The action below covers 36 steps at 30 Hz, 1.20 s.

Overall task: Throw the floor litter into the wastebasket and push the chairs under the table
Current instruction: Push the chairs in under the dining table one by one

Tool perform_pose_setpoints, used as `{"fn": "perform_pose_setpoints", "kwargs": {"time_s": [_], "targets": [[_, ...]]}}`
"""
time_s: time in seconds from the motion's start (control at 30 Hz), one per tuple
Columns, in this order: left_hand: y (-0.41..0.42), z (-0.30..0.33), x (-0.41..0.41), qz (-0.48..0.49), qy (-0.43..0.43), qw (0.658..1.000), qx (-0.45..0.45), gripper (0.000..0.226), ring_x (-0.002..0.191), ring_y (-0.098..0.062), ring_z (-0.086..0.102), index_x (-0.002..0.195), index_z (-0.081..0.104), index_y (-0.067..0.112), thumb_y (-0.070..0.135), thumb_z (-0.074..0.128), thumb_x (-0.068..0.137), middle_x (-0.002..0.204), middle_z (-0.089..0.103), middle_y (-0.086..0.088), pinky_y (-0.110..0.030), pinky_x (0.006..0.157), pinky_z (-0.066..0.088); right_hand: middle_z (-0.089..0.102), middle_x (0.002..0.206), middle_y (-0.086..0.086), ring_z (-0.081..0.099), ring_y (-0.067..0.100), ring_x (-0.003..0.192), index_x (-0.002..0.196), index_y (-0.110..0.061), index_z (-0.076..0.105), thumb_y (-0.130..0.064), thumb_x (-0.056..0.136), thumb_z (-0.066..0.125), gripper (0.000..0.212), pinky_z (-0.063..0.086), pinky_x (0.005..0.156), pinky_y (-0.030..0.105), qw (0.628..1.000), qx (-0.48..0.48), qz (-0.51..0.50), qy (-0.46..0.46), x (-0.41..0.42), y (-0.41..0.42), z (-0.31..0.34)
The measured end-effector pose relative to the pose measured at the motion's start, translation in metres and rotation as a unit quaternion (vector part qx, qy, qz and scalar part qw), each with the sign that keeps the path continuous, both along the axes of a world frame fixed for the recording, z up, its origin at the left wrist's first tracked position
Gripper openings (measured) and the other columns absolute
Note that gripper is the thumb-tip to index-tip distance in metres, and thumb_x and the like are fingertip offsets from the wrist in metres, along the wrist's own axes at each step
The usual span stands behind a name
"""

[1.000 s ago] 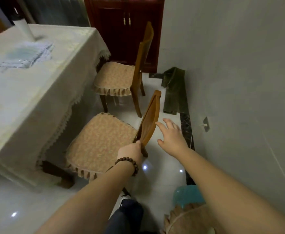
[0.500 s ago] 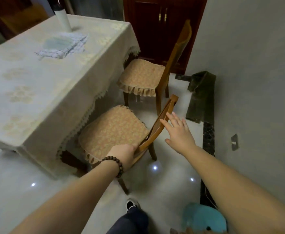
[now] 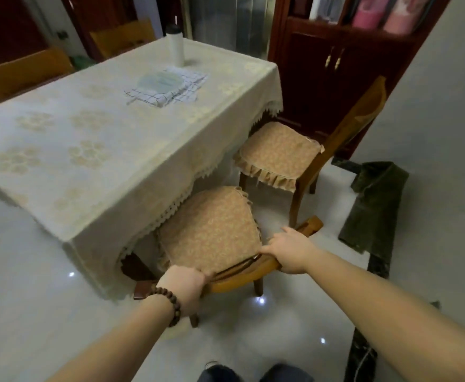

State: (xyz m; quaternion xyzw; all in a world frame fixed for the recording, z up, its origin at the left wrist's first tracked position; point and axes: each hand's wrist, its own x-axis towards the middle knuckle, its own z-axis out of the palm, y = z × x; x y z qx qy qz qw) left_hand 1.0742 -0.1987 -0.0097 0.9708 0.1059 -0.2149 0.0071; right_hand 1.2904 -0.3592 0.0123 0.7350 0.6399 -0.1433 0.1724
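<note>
The table (image 3: 93, 150), draped in a pale lace-edged cloth, fills the frame from nine to twelve o'clock. On it stand a white bottle (image 3: 176, 45) and a folded checked cloth (image 3: 168, 86), both toward twelve. At one o'clock a dark red cabinet (image 3: 333, 78) stands against the back wall.

Two cushioned wooden chairs sit along the table's right side. The far chair (image 3: 281, 155), at about two o'clock, has only its front edge beneath the cloth fringe. The near chair (image 3: 212, 230), at the centre of view, has the front of its seat under the fringe, while most of the cushion is out in the open. A dark green cloth (image 3: 374, 205) lies crumpled on the floor at three o'clock, by the wall.

The left hand (image 3: 183, 286), with a bead bracelet (image 3: 168, 304) at the wrist, is curled closed around the near chair's curved backrest at its left end. The right hand (image 3: 288, 250) lies on the right part of the same rail, palm down, fingers (image 3: 267, 250) reaching over it onto the cushion edge.

The step in hand looks like pushing this chair in. The next move calls for an even shove from both hands toward eleven o'clock, keeping the seat square so its legs clear the table leg (image 3: 135, 268). The far chair would follow. No wastebasket or small litter is in view.
</note>
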Motion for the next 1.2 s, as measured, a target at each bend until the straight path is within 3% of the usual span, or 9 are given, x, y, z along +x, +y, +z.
{"fn": "perform_pose_setpoints", "kwargs": {"time_s": [0.1, 0.17, 0.3, 0.43, 0.57, 0.7, 0.83, 1.0, 1.2], "targets": [[-0.004, -0.003, 0.006, 0.057, 0.014, 0.998, 0.011, 0.03, 0.089, -0.023, 0.063, 0.116, 0.054, 0.029, 0.034, 0.054, 0.086, 0.099, 0.065, 0.001, -0.034, 0.072, 0.05, 0.065, 0.096, -0.003, 0.062, 0.021, 0.091, 0.114, -0.034, 0.056, -0.022, 0.086, 0.056, 0.03, 0.05, 0.082, 0.04, 0.999, -0.014, 0.04, 0.016, 0.009, 0.003, -0.003], [-0.006, -0.001, 0.01, 0.089, 0.029, 0.995, 0.015, 0.021, 0.08, -0.019, 0.062, 0.101, 0.06, 0.029, 0.04, 0.058, 0.084, 0.089, 0.065, 0.004, -0.034, 0.071, 0.054, 0.065, 0.089, -0.004, 0.063, 0.019, 0.084, 0.108, -0.033, 0.06, -0.021, 0.088, 0.054, 0.024, 0.053, 0.073, 0.037, 0.997, -0.013, 0.076, 0.024, 0.017, 0.004, -0.005], [-0.017, 0.005, 0.015, 0.149, 0.052, 0.987, 0.036, 0.024, 0.074, -0.018, 0.063, 0.089, 0.064, 0.028, 0.049, 0.056, 0.08, 0.08, 0.065, 0.005, -0.03, 0.062, 0.049, 0.064, 0.085, 0.0, 0.061, 0.022, 0.076, 0.098, -0.027, 0.061, -0.024, 0.089, 0.052, 0.012, 0.05, 0.065, 0.034, 0.988, -0.007, 0.149, 0.033, 0.032, 0.006, -0.007], [-0.037, 0.007, 0.027, 0.242, 0.049, 0.968, 0.046, 0.027, 0.073, -0.014, 0.063, 0.089, 0.065, 0.031, 0.051, 0.049, 0.082, 0.078, 0.064, 0.009, -0.032, 0.07, 0.055, 0.063, 0.084, 0.001, 0.06, 0.023, 0.076, 0.095, -0.024, 0.06, -0.021, 0.086, 0.054, 0.011, 0.054, 0.069, 0.038, 0.977, -0.009, 0.206, 0.051, 0.053, 0.007, -0.01], [-0.073, 0.007, 0.048, 0.303, 0.064, 0.949, 0.056, 0.028, 0.074, -0.014, 0.063, 0.089, 0.066, 0.03, 0.053, 0.05, 0.084, 0.079, 0.064, 0.009, -0.03, 0.069, 0.054, 0.064, 0.089, 0.005, 0.061, 0.028, 0.079, 0.096, -0.023, 0.06, -0.017, 0.085, 0.054, 0.013, 0.054, 0.072, 0.042, 0.963, -0.017, 0.265, 0.048, 0.082, 0.004, -0.011], [-0.109, 0.005, 0.07, 0.375, 0.054, 0.924, 0.058, 0.026, 0.077, -0.014, 0.063, 0.09, 0.065, 0.031, 0.051, 0.051, 0.086, 0.082, 0.065, 0.008, -0.03, 0.07, 0.054, 0.063, 0.089, 0.005, 0.06, 0.026, 0.079, 0.097, -0.021, 0.06, -0.018, 0.087, 0.054, 0.012, 0.051, 0.068, 0.036, 0.945, -0.014, 0.324, 0.036, 0.113, 0.005, -0.006], [-0.129, 0.003, 0.091, 0.42, 0.028, 0.906, 0.051, 0.025, 0.087, -0.016, 0.063, 0.105, 0.058, 0.034, 0.05, 0.048, 0.089, 0.093, 0.065, 0.009, -0.032, 0.075, 0.052, 0.064, 0.09, 0.005, 0.062, 0.026, 0.081, 0.097, -0.02, 0.061, -0.018, 0.088, 0.053, 0.013, 0.047, 0.067, 0.035, 0.924, -0.017, 0.381, 0.022, 0.138, 0.024, 0.0], [-0.127, -0.01, 0.115, 0.47, 0.013, 0.879, 0.074, 0.019, 0.091, -0.018, 0.061, 0.108, 0.057, 0.035, 0.032, 0.049, 0.091, 0.097, 0.066, 0.007, -0.037, 0.086, 0.048, 0.065, 0.093, 0.005, 0.062, 0.026, 0.085, 0.104, -0.019, 0.061, -0.019, 0.09, 0.05, 0.017, 0.047, 0.071, 0.034, 0.905, -0.017, 0.424, 0.018, 0.163, 0.052, 0.003], [-0.109, -0.007, 0.152, 0.435, -0.032, 0.898, 0.06, 0.041, 0.124, -0.022, 0.049, 0.134, 0.045, 0.03, 0.025, 0.051, 0.093, 0.132, 0.056, 0.003, -0.04, 0.109, 0.034, 0.067, 0.094, 0.004, 0.064, 0.028, 0.087, 0.102, -0.022, 0.06, -0.022, 0.089, 0.049, 0.017, 0.052, 0.076, 0.038, 0.907, -0.013, 0.421, 0.012, 0.205, 0.084, 0.0]]}}
